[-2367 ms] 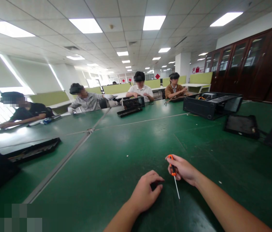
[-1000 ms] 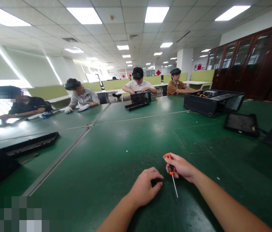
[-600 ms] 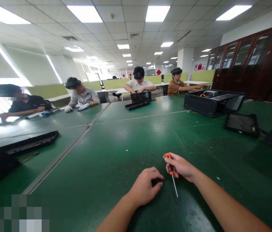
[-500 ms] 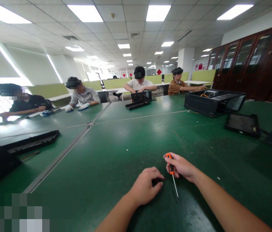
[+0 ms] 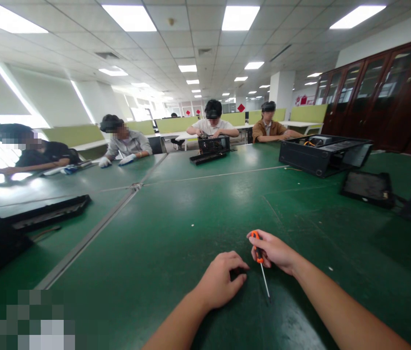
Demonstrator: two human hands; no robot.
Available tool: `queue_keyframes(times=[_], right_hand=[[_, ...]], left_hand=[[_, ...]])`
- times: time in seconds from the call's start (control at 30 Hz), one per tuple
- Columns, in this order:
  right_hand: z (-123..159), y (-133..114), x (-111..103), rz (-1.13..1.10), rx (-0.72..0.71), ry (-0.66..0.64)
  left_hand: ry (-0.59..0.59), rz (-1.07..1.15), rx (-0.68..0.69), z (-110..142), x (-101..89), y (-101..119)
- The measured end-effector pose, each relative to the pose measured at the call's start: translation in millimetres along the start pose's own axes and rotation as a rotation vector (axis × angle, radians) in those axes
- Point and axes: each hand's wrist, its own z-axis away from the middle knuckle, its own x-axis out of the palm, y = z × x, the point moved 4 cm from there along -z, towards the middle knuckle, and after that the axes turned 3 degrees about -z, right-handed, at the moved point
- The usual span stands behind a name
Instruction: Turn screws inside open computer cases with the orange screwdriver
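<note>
My right hand [image 5: 273, 252] is closed around an orange-handled screwdriver [image 5: 260, 262] whose thin metal shaft slants down to the green table mat [image 5: 176, 233]. My left hand [image 5: 220, 282] rests on the mat just left of it. Its fingers are curled over a small dark thing [image 5: 237, 276] that I cannot make out. The two hands are about a hand's width apart.
An open black computer case [image 5: 322, 155] lies at the right, with a black panel [image 5: 367, 188] in front of it. More black panels [image 5: 44, 214] lie at the left. Several people sit along the far side, one behind a black chassis [image 5: 213, 145].
My hands and the screwdriver have hardly moved. The view has tilted slightly. The people at the far side have shifted their arms.
</note>
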Motion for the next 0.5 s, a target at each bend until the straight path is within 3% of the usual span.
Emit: queue_keyframes(times=[0.5], right_hand=[[2.4, -2.7, 1.0, -0.002, 0.013, 0.001]], left_hand=[[-0.012, 0.001, 0.005, -0.2, 0.3, -0.6]])
